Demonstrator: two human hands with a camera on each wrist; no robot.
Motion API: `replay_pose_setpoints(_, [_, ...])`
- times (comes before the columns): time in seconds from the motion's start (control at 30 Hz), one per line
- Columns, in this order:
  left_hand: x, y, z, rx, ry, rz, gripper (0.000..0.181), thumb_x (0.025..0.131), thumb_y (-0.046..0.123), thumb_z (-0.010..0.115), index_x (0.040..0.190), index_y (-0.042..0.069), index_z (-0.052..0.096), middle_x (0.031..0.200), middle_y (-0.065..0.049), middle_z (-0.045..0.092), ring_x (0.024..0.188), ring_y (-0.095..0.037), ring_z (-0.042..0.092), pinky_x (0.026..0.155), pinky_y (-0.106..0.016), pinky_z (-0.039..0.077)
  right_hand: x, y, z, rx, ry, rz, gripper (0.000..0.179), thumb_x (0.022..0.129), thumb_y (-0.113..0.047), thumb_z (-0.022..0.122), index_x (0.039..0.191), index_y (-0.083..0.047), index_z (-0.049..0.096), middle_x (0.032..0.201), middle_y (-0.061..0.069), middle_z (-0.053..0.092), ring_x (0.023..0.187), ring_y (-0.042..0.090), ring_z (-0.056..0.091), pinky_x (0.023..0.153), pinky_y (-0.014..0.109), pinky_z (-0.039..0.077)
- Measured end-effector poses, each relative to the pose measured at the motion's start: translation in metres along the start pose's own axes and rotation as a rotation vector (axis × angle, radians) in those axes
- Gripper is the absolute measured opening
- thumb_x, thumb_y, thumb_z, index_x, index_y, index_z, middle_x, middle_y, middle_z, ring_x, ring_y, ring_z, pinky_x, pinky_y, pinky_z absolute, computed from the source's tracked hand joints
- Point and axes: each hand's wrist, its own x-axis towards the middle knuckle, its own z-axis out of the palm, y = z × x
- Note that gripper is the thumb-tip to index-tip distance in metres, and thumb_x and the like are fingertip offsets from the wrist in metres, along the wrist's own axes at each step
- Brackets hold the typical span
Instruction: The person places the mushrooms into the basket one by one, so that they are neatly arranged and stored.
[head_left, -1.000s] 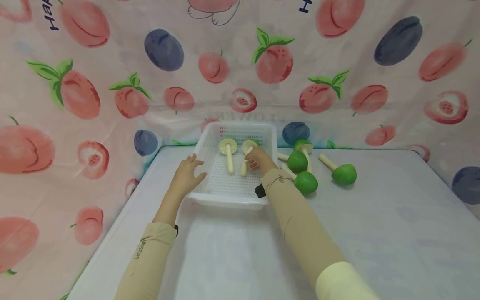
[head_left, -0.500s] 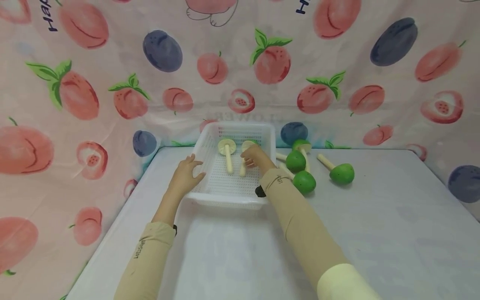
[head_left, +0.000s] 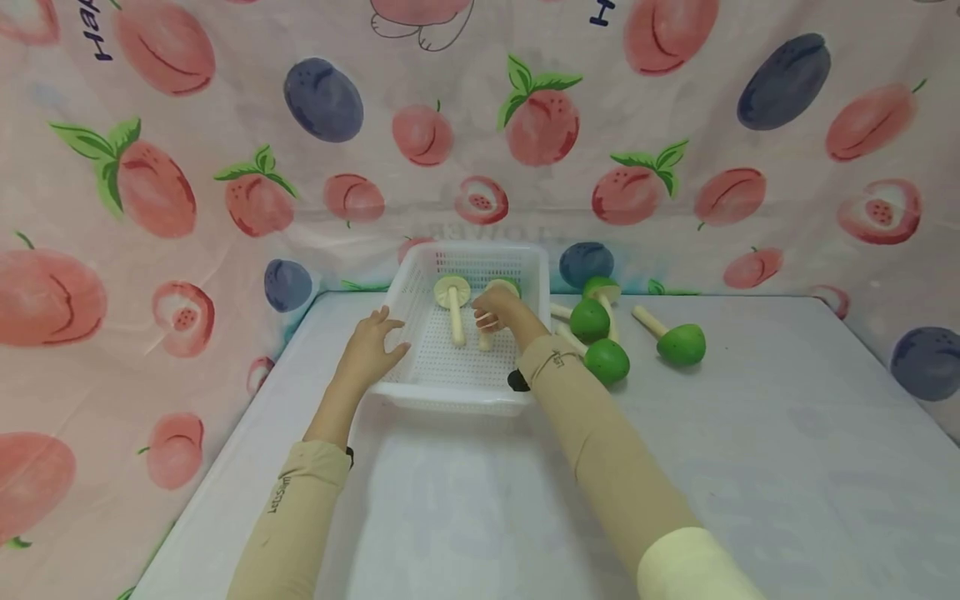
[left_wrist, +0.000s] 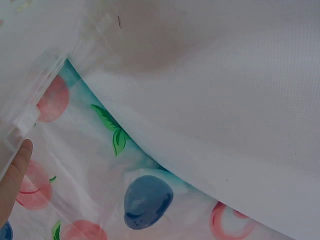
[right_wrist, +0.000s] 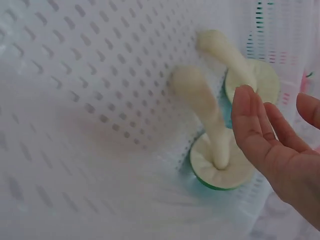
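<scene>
A white plastic basket (head_left: 450,397) with perforated walls holds two toy mushrooms with green caps and cream stems. The left mushroom (head_left: 457,317) lies with its stem toward me. Partly covered by my right hand (head_left: 506,308) in the head view is the right mushroom (head_left: 506,286). The right wrist view has that hand's fingers loosely bent, thumb apart and nothing between them, overlapping the far mushroom (right_wrist: 265,80) beside the nearer mushroom (right_wrist: 220,157). My left hand (head_left: 369,350) is spread at the basket's left rim, one finger (left_wrist: 17,172) right at the plastic.
Several more green-capped mushrooms (head_left: 607,361) lie on the white table (head_left: 787,433) right of the basket. One mushroom (head_left: 681,345) sits farther right, apart from the group. A fruit-printed cloth (head_left: 480,108) hangs behind the table and along its left side.
My right hand has shifted a little left and up from the right mushroom's stem, its fingers now apart from it. The left hand stays at the basket's rim.
</scene>
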Motion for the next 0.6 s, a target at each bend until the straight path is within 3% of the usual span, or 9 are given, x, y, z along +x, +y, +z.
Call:
replay_pose_setpoints(0.1, [-0.001, 0.0, 0.0, -0.002, -0.008, -0.008, 0.046, 0.09, 0.022, 0.061, 0.128, -0.002, 0.054, 0.15, -0.025, 0.028, 0.14, -0.042, 0.024, 0.113, -0.055, 0.026, -0.037, -0.015, 0.004, 0.008, -0.031, -0.09, 0.049, 0.088, -0.018, 0.063, 0.131, -0.003, 0.045, 0.098, 0.013, 0.063, 0.083, 0.028, 0.065, 0.071, 0.037, 0.057])
replay_pose_setpoints(0.2, [0.001, 0.0, 0.0, 0.002, -0.008, -0.005, 0.046, 0.09, 0.022, 0.061, 0.128, -0.001, 0.054, 0.15, -0.025, 0.028, 0.14, -0.042, 0.024, 0.113, -0.055, 0.026, -0.093, -0.038, 0.011, 0.009, -0.04, -0.14, 0.051, 0.09, -0.016, 0.059, 0.135, -0.001, 0.042, 0.105, 0.016, 0.062, 0.093, 0.03, 0.065, 0.077, 0.038, 0.056])
replay_pose_setpoints(0.23, [0.001, 0.0, 0.0, 0.005, -0.009, -0.004, 0.046, 0.09, 0.022, 0.061, 0.128, -0.001, 0.054, 0.15, -0.025, 0.028, 0.14, -0.042, 0.024, 0.112, -0.055, 0.026, -0.12, -0.048, 0.014, 0.007, -0.039, -0.142, 0.048, 0.091, -0.016, 0.057, 0.135, -0.001, 0.043, 0.112, 0.018, 0.061, 0.1, 0.032, 0.063, 0.083, 0.038, 0.055])
replay_pose_setpoints(0.33, [0.002, 0.0, 0.0, 0.012, -0.009, 0.002, 0.046, 0.09, 0.022, 0.061, 0.128, -0.002, 0.055, 0.15, -0.026, 0.029, 0.14, -0.044, 0.024, 0.112, -0.056, 0.026, -0.172, -0.071, 0.02, 0.003, -0.021, -0.139, 0.042, 0.096, -0.013, 0.05, 0.135, 0.001, 0.044, 0.129, 0.022, 0.053, 0.119, 0.036, 0.054, 0.098, 0.041, 0.049])
replay_pose_setpoints(0.4, [0.002, 0.001, 0.0, 0.013, -0.008, 0.004, 0.045, 0.09, 0.022, 0.061, 0.127, -0.002, 0.055, 0.149, -0.026, 0.029, 0.139, -0.044, 0.025, 0.112, -0.057, 0.026, -0.182, -0.076, 0.02, 0.007, -0.021, -0.161, 0.041, 0.097, -0.013, 0.048, 0.134, 0.003, 0.045, 0.129, 0.023, 0.052, 0.121, 0.037, 0.053, 0.099, 0.042, 0.048])
replay_pose_setpoints(0.47, [0.002, 0.001, 0.0, 0.011, -0.01, 0.003, 0.045, 0.09, 0.022, 0.061, 0.127, -0.002, 0.055, 0.15, -0.026, 0.029, 0.14, -0.044, 0.024, 0.112, -0.056, 0.026, -0.178, -0.076, 0.018, 0.012, -0.027, -0.186, 0.04, 0.096, -0.014, 0.049, 0.132, 0.004, 0.047, 0.128, 0.023, 0.053, 0.12, 0.038, 0.053, 0.098, 0.042, 0.049])
replay_pose_setpoints(0.6, [0.0, 0.0, 0.0, 0.008, -0.012, 0.004, 0.045, 0.09, 0.022, 0.061, 0.127, -0.002, 0.054, 0.15, -0.026, 0.028, 0.14, -0.044, 0.024, 0.112, -0.056, 0.025, -0.187, -0.081, 0.015, 0.007, -0.046, -0.235, 0.039, 0.096, -0.013, 0.049, 0.131, 0.005, 0.047, 0.127, 0.024, 0.054, 0.119, 0.039, 0.054, 0.097, 0.042, 0.049])
